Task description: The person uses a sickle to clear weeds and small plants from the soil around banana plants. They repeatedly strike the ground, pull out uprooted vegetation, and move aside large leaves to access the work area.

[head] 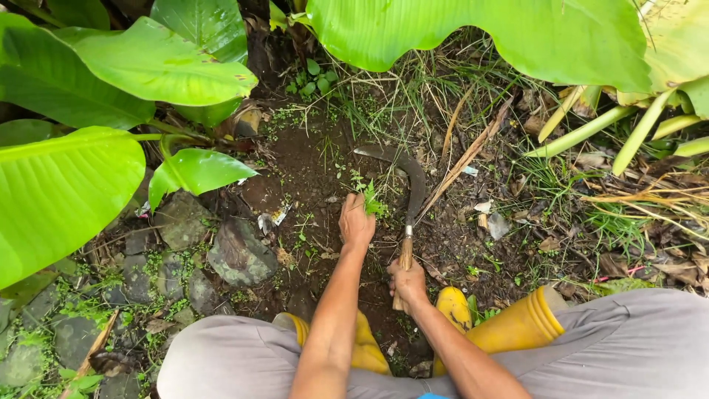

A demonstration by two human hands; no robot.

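At the left edge we see broad leaves (66,185) over grey stones (240,255). At frame centre our left hand (356,224) pinches a small green weed (371,199). Just right of it, our right hand (408,282) is wrapped around the sickle (410,193), its blade on dark soil (310,166). Yellow boots (517,325) sit lower right.

Broad green leaves (111,81) overhang the ground to the left of and beyond the left hand (356,224), and a further large leaf (480,29) spreads above and beyond both hands. Grey mossy stones (236,255) lie embedded in the dark soil (310,162) just left of the left hand. Pale green stalks (591,129) and dry brown leaf litter (650,214) lie well to the right of the right hand (408,283), and yellow rubber boots (517,325) stand just beside and below it.
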